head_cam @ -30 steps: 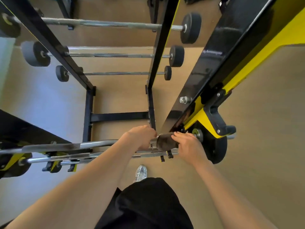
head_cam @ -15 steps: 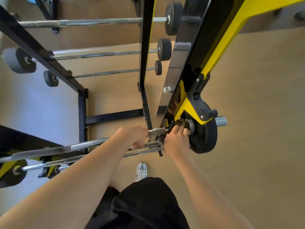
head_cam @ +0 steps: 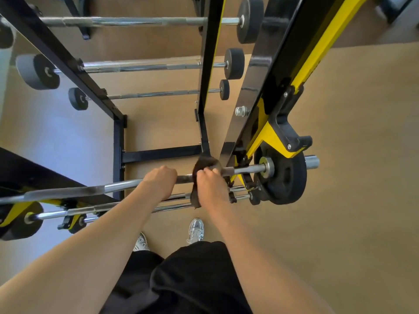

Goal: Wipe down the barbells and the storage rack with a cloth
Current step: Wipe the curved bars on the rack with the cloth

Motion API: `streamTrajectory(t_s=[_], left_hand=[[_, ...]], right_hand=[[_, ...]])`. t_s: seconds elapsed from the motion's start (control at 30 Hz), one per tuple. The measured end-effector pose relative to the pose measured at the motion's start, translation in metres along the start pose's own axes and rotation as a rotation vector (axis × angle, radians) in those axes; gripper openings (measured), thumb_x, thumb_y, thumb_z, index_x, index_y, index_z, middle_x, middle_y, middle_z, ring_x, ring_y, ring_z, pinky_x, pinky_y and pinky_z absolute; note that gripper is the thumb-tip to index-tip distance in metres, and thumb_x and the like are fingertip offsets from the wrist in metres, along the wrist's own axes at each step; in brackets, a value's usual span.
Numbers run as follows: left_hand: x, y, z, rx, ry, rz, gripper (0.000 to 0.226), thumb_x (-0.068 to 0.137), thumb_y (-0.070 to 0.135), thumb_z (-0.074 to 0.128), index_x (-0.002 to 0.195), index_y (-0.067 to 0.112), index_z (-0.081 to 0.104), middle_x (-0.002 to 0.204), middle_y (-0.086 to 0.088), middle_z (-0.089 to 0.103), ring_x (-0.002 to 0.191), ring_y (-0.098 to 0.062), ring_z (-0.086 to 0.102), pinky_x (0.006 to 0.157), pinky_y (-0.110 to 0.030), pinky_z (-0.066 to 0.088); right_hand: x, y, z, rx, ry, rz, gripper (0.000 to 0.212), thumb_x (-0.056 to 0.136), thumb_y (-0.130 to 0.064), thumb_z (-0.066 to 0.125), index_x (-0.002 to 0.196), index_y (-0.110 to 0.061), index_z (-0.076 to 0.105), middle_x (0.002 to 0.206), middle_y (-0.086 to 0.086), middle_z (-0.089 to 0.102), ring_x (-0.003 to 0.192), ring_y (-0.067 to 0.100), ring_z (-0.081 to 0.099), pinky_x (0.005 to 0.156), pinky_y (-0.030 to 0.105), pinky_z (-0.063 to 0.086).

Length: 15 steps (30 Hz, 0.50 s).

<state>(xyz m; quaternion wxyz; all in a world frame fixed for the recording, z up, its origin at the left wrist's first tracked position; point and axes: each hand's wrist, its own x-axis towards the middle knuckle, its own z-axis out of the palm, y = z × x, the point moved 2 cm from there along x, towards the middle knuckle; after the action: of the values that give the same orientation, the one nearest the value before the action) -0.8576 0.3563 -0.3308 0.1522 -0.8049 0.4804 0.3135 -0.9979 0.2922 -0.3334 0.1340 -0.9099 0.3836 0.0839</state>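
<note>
Along the barbell, cloth has slid leftward.

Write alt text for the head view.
Seen from above, the right hand holds a dark cloth around a barbell while the left hand grips the bar beside it. A black plate sits on the bar's right end by a yellow-and-black frame; three smaller barbells lie across a black rack beyond.
</note>
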Motion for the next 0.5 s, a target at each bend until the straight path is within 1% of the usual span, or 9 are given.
streamTrajectory(t_s=[0.07,0.13,0.2,0.3,0.33,0.37,0.4,0.43,0.5], left_hand=[[0.001,-0.001,0.001,0.004,0.025,-0.023,0.023,0.099,0.014,0.066,0.121,0.017,0.066,0.106,-0.005,0.065,0.094,-0.024,0.067,0.088,-0.036,0.059],[0.002,-0.005,0.006,-0.015,0.027,-0.04,0.022,0.098,0.015,0.066,0.12,0.018,0.066,0.108,-0.006,0.066,0.098,-0.026,0.068,0.092,-0.04,0.059],[0.003,-0.01,0.011,-0.061,0.031,-0.035,0.026,0.096,0.012,0.068,0.121,0.021,0.064,0.104,-0.004,0.065,0.094,-0.025,0.067,0.095,-0.044,0.058],[0.007,-0.024,0.014,-0.13,0.047,-0.014,0.026,0.097,0.012,0.067,0.12,0.024,0.066,0.096,-0.001,0.064,0.085,-0.021,0.065,0.089,-0.041,0.06],[0.007,-0.031,0.016,-0.136,0.032,-0.015,0.025,0.097,0.015,0.068,0.12,0.023,0.065,0.097,0.0,0.065,0.086,-0.02,0.065,0.09,-0.041,0.059],[0.008,-0.037,0.019,-0.112,0.015,-0.014,0.028,0.096,0.018,0.07,0.122,0.023,0.062,0.102,0.0,0.065,0.092,-0.021,0.065,0.097,-0.043,0.055],[0.008,-0.045,0.024,-0.055,0.004,-0.009,0.035,0.094,0.021,0.072,0.125,0.024,0.057,0.109,0.0,0.065,0.101,-0.022,0.064,0.105,-0.045,0.048],[0.008,-0.05,0.029,-0.002,0.01,-0.001,0.043,0.092,0.022,0.073,0.129,0.026,0.051,0.115,-0.001,0.065,0.108,-0.024,0.061,0.108,-0.048,0.043],[0.01,-0.057,0.036,0.018,0.029,0.002,0.048,0.09,0.023,0.074,0.13,0.028,0.046,0.117,-0.001,0.063,0.11,-0.025,0.06,0.106,-0.047,0.044]], right_hand=[[0.002,-0.033,0.012,0.117,-0.101,-0.153,0.025,0.1,-0.013,0.065,0.125,-0.009,0.064,0.13,0.015,0.066,0.123,0.031,0.062,0.099,0.04,0.057],[0.009,-0.036,0.012,0.178,-0.124,-0.19,0.022,0.1,-0.009,0.064,0.121,-0.011,0.067,0.118,0.012,0.071,0.11,0.029,0.069,0.092,0.039,0.06],[0.012,-0.017,0.002,0.187,-0.113,-0.137,0.024,0.096,-0.009,0.068,0.12,-0.014,0.07,0.108,0.01,0.075,0.1,0.028,0.072,0.085,0.039,0.06],[0.009,0.019,-0.012,0.091,-0.001,0.047,0.023,0.096,-0.014,0.068,0.119,-0.015,0.071,0.102,0.009,0.074,0.095,0.026,0.069,0.075,0.034,0.057],[0.008,0.023,-0.014,0.081,0.045,0.109,0.022,0.096,-0.015,0.069,0.118,-0.015,0.072,0.099,0.008,0.074,0.092,0.024,0.067,0.071,0.032,0.054],[0.008,0.019,-0.013,0.108,0.068,0.157,0.02,0.096,-0.016,0.069,0.116,-0.015,0.072,0.098,0.007,0.073,0.089,0.022,0.065,0.07,0.03,0.052],[0.01,0.009,-0.01,0.191,0.078,0.188,0.019,0.096,-0.014,0.069,0.114,-0.014,0.074,0.097,0.006,0.074,0.087,0.019,0.064,0.071,0.028,0.053],[0.014,-0.007,-0.004,0.305,0.074,0.197,0.019,0.096,-0.012,0.069,0.113,-0.013,0.076,0.098,0.005,0.075,0.089,0.018,0.067,0.077,0.028,0.058],[0.024,-0.038,0.009,0.524,0.003,0.173,0.022,0.094,-0.007,0.069,0.113,-0.013,0.078,0.103,0.004,0.078,0.095,0.019,0.071,0.089,0.034,0.06]])
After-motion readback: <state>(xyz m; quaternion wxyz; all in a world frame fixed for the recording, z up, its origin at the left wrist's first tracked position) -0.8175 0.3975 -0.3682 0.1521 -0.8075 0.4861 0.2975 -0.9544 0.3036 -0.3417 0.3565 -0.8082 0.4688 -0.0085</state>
